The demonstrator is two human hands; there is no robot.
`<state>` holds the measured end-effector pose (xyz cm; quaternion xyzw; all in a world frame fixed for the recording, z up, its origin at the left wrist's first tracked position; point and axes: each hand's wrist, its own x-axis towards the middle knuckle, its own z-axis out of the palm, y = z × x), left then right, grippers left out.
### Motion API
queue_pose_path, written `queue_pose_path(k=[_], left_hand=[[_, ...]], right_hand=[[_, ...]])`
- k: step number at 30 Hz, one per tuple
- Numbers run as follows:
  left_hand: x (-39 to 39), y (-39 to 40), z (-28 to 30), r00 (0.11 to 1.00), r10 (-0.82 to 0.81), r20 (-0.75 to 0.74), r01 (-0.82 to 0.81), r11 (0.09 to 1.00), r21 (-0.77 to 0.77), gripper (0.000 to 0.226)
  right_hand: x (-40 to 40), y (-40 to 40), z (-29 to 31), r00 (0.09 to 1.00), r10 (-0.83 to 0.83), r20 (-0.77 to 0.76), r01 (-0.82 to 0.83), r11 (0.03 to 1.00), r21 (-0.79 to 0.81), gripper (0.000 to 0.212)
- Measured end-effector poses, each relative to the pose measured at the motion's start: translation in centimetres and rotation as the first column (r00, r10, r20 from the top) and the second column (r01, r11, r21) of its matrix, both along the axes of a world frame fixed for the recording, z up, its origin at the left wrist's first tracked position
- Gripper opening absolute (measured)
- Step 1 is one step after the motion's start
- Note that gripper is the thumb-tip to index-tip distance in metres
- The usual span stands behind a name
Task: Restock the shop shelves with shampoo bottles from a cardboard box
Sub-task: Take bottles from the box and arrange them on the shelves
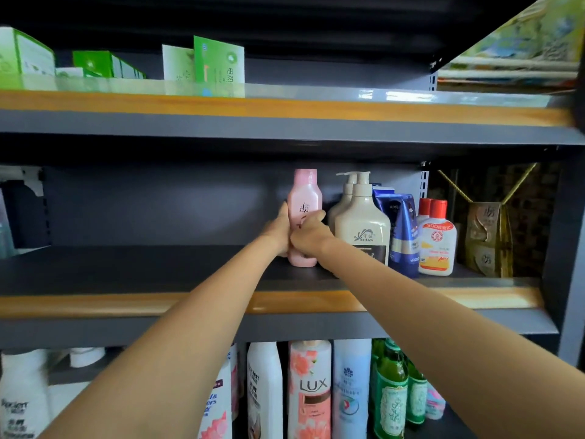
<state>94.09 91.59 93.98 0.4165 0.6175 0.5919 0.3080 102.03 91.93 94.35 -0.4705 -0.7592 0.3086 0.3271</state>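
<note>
A pink shampoo bottle (304, 198) stands upright on the dark middle shelf (142, 267). My left hand (280, 228) grips its left side and my right hand (308, 232) wraps its front and right side, so both hands hold it low down. Just to its right stand two cream pump bottles (362, 217), almost touching my right hand. The cardboard box is out of sight.
Right of the pump bottles are blue Nivea tubes (400, 229), white red-capped bottles (438, 242) and a gold gift bag (487, 239). The top shelf holds green boxes (218, 61). Below stand a Lux bottle (311, 388), other white bottles and green glass bottles (391, 397).
</note>
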Motion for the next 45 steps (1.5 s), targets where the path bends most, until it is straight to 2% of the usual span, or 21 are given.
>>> queue_pose_path(k=[4,6,7,9,11,13,15,17,21,24,26,27,29,30,31,35,40,41,42,44,45], left_hand=[[0.6,-1.3,0.5,0.995,0.052,-0.089,-0.057,0.997,-0.053,0.067],[1.4,-3.0,1.3,0.956,0.126,-0.265,-0.14,0.99,-0.034,0.057],[2.0,-4.3,1.7,0.894,0.163,-0.418,-0.171,0.985,0.019,0.049],[3.3,-7.5,1.6,0.68,0.286,-0.676,-0.148,0.955,0.256,0.049],[4.7,-10.5,-0.1,0.502,0.438,-0.746,-0.006,0.864,0.503,0.05],[6.3,-13.1,-2.7,0.404,0.503,-0.764,0.106,0.804,0.585,0.046],[7.7,-15.3,-5.9,0.402,0.482,-0.779,0.171,0.796,0.58,0.042],[8.9,-16.7,-10.3,0.397,0.4,-0.826,0.224,0.83,0.51,0.042],[10.0,-18.0,-20.7,0.315,0.111,-0.943,0.265,0.943,0.2,0.038],[10.5,-19.8,-26.2,0.303,-0.133,-0.944,0.278,0.959,-0.046,0.035],[11.0,-21.2,-29.0,0.246,-0.321,-0.914,0.254,0.932,-0.259,0.036],[11.2,-21.8,-30.3,0.23,-0.473,-0.85,0.253,0.873,-0.417,0.035],[11.4,-23.0,-32.8,0.224,-0.75,-0.623,0.241,0.662,-0.71,0.032],[11.4,-23.6,-33.7,0.244,-0.827,-0.506,0.227,0.556,-0.8,0.03],[11.2,-24.0,-34.8,0.277,-0.864,-0.42,0.215,0.482,-0.849,0.027],[9.5,-25.7,-37.6,0.331,-0.899,-0.287,0.144,0.349,-0.926,0.031],[8.2,-26.2,-38.6,0.397,-0.884,-0.247,0.157,0.331,-0.931,0.025],[8.2,-26.2,-38.4,0.415,-0.88,-0.23,0.163,0.32,-0.933,0.026],[8.3,-26.1,-38.2,0.429,-0.88,-0.206,0.176,0.305,-0.936,0.031],[8.3,-25.8,-37.3,0.446,-0.882,-0.151,0.229,0.275,-0.934,0.049],[8.4,-25.6,-36.8,0.467,-0.877,-0.117,0.264,0.265,-0.928,0.058]], right_hand=[[0.5,-0.9,0.3,1.0,0.005,0.014,-0.006,1.0,0.01,0.067],[1.5,-2.2,0.9,0.999,0.034,0.025,-0.036,0.996,0.08,0.062],[2.3,-3.2,1.3,0.998,0.058,0.032,-0.062,0.988,0.139,0.058],[4.3,-5.5,1.7,0.991,0.131,0.025,-0.133,0.943,0.304,0.053],[6.6,-7.8,1.5,0.979,0.203,-0.028,-0.162,0.852,0.497,0.048],[9.0,-10.0,-0.1,0.961,0.266,-0.08,-0.149,0.738,0.658,0.042],[11.4,-11.8,-3.7,0.954,0.297,-0.049,-0.179,0.691,0.701,0.038],[13.6,-12.8,-8.7,0.96,0.276,0.049,-0.237,0.706,0.667,0.037],[16.3,-12.5,-18.6,0.912,0.239,0.334,-0.386,0.776,0.498,0.04],[17.4,-12.4,-23.1,0.749,0.304,0.589,-0.548,0.783,0.294,0.039],[17.8,-13.1,-26.0,0.549,0.368,0.751,-0.656,0.747,0.113,0.031],[17.8,-13.7,-27.6,0.434,0.42,0.797,-0.694,0.72,-0.002,0.028],[17.5,-14.6,-31.1,0.217,0.557,0.802,-0.678,0.677,-0.287,0.025],[17.4,-15.1,-32.8,0.131,0.637,0.76,-0.609,0.656,-0.445,0.025],[17.3,-15.6,-34.6,0.091,0.699,0.709,-0.546,0.631,-0.552,0.024],[16.0,-18.6,-39.3,0.03,0.752,0.659,-0.596,0.543,-0.592,0.033],[13.1,-20.2,-40.8,-0.166,0.792,0.587,-0.545,0.423,-0.724,0.042],[12.8,-20.0,-40.2,-0.146,0.816,0.56,-0.544,0.406,-0.734,0.04],[12.6,-19.7,-39.5,-0.073,0.845,0.529,-0.542,0.411,-0.733,0.038],[12.1,-18.9,-36.8,0.055,0.834,0.549,-0.594,0.47,-0.653,0.034],[11.8,-18.5,-35.1,0.065,0.802,0.594,-0.63,0.495,-0.599,0.033]])
